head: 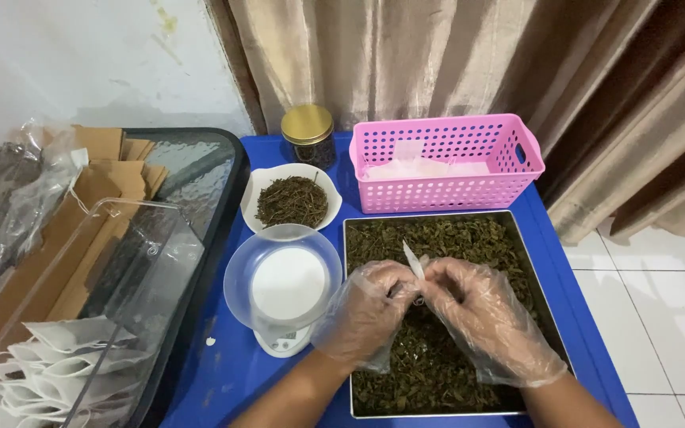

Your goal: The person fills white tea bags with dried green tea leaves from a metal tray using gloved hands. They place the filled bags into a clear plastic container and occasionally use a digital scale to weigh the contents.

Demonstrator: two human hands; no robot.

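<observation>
Both my hands wear clear plastic gloves and meet over a metal tray (348, 317) filled with dried green-brown leaves (438, 238). My left hand (366, 313) and my right hand (481, 313) together pinch a small white filter bag (413, 260) that sticks up between the fingertips. Just left of the tray, a clear round bowl (282, 277) rests on a small white scale (283, 342).
A white dish of dark dried stems (292, 200) sits behind the bowl, with a gold-lidded jar (308, 135) further back. A pink basket (445, 158) holds white bags. At left, a clear box (81, 349) of white filter bags, brown cardboard and plastic wrap lie on a glass table.
</observation>
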